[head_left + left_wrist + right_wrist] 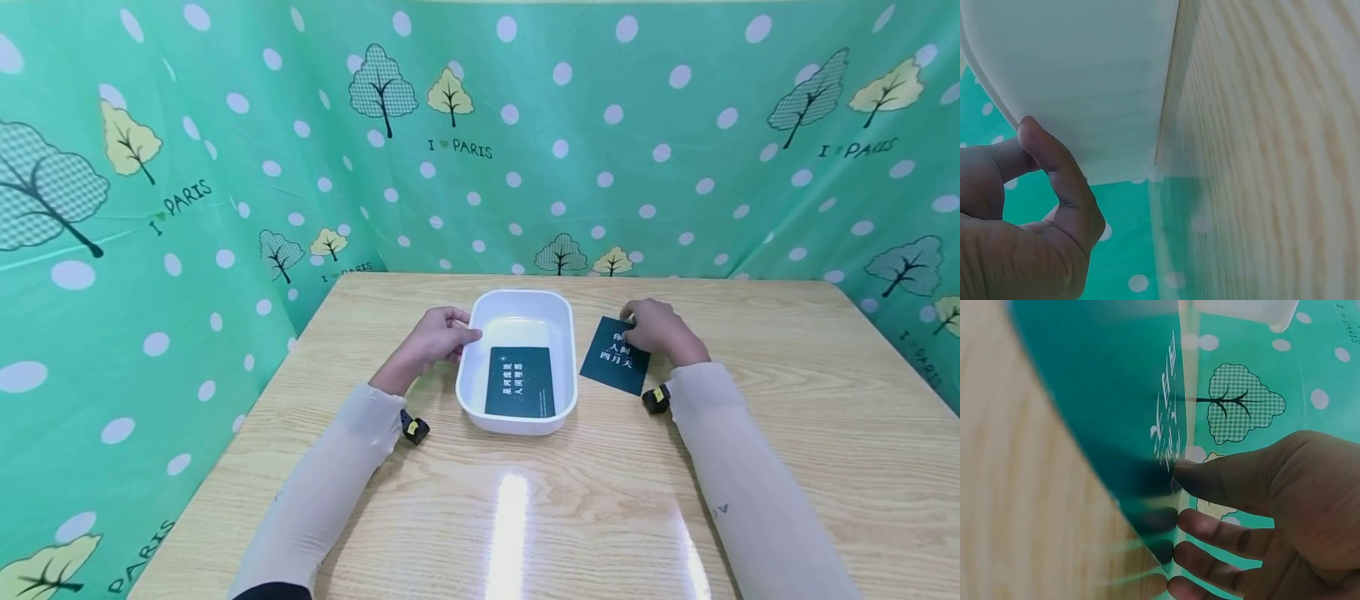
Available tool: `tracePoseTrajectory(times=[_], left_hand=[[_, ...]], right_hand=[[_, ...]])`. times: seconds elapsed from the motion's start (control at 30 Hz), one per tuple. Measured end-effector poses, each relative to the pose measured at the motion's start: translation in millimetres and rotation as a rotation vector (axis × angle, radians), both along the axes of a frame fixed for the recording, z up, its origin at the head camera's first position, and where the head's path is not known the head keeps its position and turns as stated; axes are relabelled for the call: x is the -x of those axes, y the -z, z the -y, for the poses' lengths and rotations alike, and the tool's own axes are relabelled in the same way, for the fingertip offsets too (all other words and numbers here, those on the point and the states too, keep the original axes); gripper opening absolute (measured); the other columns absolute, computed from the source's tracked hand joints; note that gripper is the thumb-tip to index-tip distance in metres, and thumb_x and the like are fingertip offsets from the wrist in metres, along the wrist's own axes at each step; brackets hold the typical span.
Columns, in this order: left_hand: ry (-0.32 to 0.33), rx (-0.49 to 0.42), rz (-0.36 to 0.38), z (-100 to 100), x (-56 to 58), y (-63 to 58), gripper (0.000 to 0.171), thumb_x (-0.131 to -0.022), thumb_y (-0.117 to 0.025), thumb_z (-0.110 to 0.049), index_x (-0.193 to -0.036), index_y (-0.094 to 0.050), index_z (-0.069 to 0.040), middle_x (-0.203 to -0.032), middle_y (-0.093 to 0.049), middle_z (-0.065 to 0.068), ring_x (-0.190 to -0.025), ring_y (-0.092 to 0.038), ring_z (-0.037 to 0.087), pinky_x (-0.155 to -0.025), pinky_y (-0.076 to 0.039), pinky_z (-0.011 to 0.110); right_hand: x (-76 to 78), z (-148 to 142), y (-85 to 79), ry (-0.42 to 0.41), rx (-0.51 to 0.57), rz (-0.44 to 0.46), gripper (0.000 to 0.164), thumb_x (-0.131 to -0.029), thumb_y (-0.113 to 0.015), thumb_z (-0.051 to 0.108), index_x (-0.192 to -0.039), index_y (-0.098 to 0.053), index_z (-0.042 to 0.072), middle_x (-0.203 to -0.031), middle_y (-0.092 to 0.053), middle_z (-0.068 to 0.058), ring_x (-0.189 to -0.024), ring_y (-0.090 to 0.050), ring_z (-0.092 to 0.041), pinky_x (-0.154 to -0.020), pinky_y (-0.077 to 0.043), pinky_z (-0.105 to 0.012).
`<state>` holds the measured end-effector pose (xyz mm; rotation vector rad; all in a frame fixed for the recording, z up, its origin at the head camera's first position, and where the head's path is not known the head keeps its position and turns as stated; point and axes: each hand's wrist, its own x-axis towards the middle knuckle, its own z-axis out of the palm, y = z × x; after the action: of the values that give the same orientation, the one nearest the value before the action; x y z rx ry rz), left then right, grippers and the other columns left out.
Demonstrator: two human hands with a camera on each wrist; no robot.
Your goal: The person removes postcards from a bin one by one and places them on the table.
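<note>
My left hand (438, 335) grips the left rim of a white plastic tub (517, 427); in the left wrist view its thumb (1041, 140) is bent against the rim. Flat on the tub's floor lies a dark green card (520, 383) with white Chinese lettering. To the right of the tub, a second dark green card (611, 371), lettered the same way, rests on the table. My right hand (657, 329) pinches its far edge, thumb (1200, 478) on the top face and several fingertips along the edge. The index finger is mostly hidden in the right wrist view.
Everything stands on a light wood-grain table (810, 433) with bright glare near its front. A green polka-dot curtain (570, 167) printed with trees hangs behind and at both sides. Black wrist cameras (415, 427) sit below each hand, close over the table.
</note>
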<state>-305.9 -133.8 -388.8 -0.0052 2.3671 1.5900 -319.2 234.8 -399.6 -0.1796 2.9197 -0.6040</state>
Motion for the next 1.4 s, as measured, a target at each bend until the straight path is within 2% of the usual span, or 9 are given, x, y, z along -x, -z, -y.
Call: tracePoseTrajectory(times=[0.13,0.23,0.33,0.43,0.77,0.87,1.0,1.13,1.4], left_hand=[[-0.001,0.003,0.000,0.3,-0.6,1.7,0.031,-0.090,-0.071,-0.016,-0.115,-0.055,-0.008,-0.095,-0.063,0.013,-0.068,-0.059,0.020,-0.057,-0.053,0.029],[-0.002,0.008,0.004,0.7,-1.1,3.0,0.031,-0.090,-0.071,-0.017,-0.115,-0.056,-0.009,-0.095,-0.064,0.013,-0.069,-0.059,0.020,-0.056,-0.053,0.028],[0.001,0.010,0.005,0.9,-0.7,4.1,0.032,-0.090,-0.071,-0.017,-0.116,-0.055,-0.009,-0.095,-0.064,0.013,-0.068,-0.059,0.020,-0.057,-0.053,0.029],[0.006,-0.003,0.000,0.8,0.5,4.2,0.033,-0.089,-0.072,-0.016,-0.116,-0.055,-0.008,-0.095,-0.063,0.013,-0.068,-0.059,0.020,-0.058,-0.053,0.030],[0.013,-0.045,-0.006,0.3,0.3,0.8,0.035,-0.089,-0.071,-0.013,-0.118,-0.054,-0.006,-0.100,-0.064,0.017,-0.071,-0.062,0.024,-0.060,-0.055,0.034],[0.016,-0.047,-0.003,-0.3,0.2,0.8,0.035,-0.089,-0.071,-0.013,-0.118,-0.054,-0.005,-0.100,-0.064,0.018,-0.070,-0.062,0.023,-0.060,-0.055,0.034],[0.023,-0.047,0.003,-0.6,0.1,1.2,0.036,-0.089,-0.071,-0.013,-0.119,-0.053,-0.005,-0.099,-0.064,0.017,-0.069,-0.061,0.021,-0.061,-0.055,0.034],[0.018,-0.047,0.006,0.1,-0.3,0.6,0.037,-0.089,-0.071,-0.013,-0.120,-0.053,-0.004,-0.101,-0.064,0.018,-0.072,-0.061,0.023,-0.061,-0.055,0.034],[0.014,-0.048,0.003,-0.1,0.3,1.3,0.034,-0.090,-0.070,-0.013,-0.118,-0.053,-0.005,-0.098,-0.064,0.016,-0.070,-0.062,0.022,-0.056,-0.055,0.030]], right_hand=[[-2.5,1.2,-1.3,-0.023,-0.003,0.015,0.039,-0.095,-0.058,0.008,-0.132,-0.052,-0.004,-0.125,-0.052,-0.029,-0.104,-0.052,-0.039,-0.092,-0.043,-0.058],[-4.9,3.4,-3.7,-0.046,-0.030,0.020,0.041,-0.096,-0.057,0.010,-0.134,-0.051,-0.003,-0.127,-0.051,-0.030,-0.108,-0.048,-0.043,-0.094,-0.039,-0.061],[-7.5,7.7,-8.5,-0.060,-0.075,-0.021,0.044,-0.097,-0.057,0.015,-0.136,-0.049,-0.002,-0.131,-0.048,-0.029,-0.114,-0.040,-0.048,-0.097,-0.032,-0.066],[-11.2,16.7,-17.1,-0.067,-0.102,-0.097,0.046,-0.097,-0.058,0.019,-0.137,-0.048,0.000,-0.134,-0.045,-0.028,-0.118,-0.033,-0.051,-0.098,-0.026,-0.067],[-24.7,62.7,-39.6,-0.140,-0.077,-0.313,0.043,-0.097,-0.053,0.017,-0.136,-0.050,-0.001,-0.133,-0.048,-0.026,-0.119,-0.039,-0.048,-0.095,-0.039,-0.061],[-27.5,74.5,-39.3,-0.162,-0.036,-0.353,0.042,-0.097,-0.053,0.016,-0.136,-0.050,0.001,-0.132,-0.049,-0.023,-0.120,-0.041,-0.043,-0.093,-0.043,-0.058],[-29.2,88.7,-34.3,-0.249,0.020,-0.389,0.039,-0.097,-0.057,0.019,-0.133,-0.054,0.003,-0.129,-0.053,-0.017,-0.120,-0.045,-0.035,-0.094,-0.046,-0.050],[-32.4,101.6,-32.7,-0.336,0.036,-0.398,0.040,-0.097,-0.060,0.023,-0.132,-0.055,0.004,-0.129,-0.055,-0.014,-0.122,-0.046,-0.030,-0.099,-0.044,-0.046],[-38.9,113.8,-30.9,-0.389,0.018,-0.316,0.046,-0.095,-0.063,0.027,-0.134,-0.055,0.003,-0.131,-0.057,-0.013,-0.121,-0.051,-0.028,-0.099,-0.044,-0.045]])
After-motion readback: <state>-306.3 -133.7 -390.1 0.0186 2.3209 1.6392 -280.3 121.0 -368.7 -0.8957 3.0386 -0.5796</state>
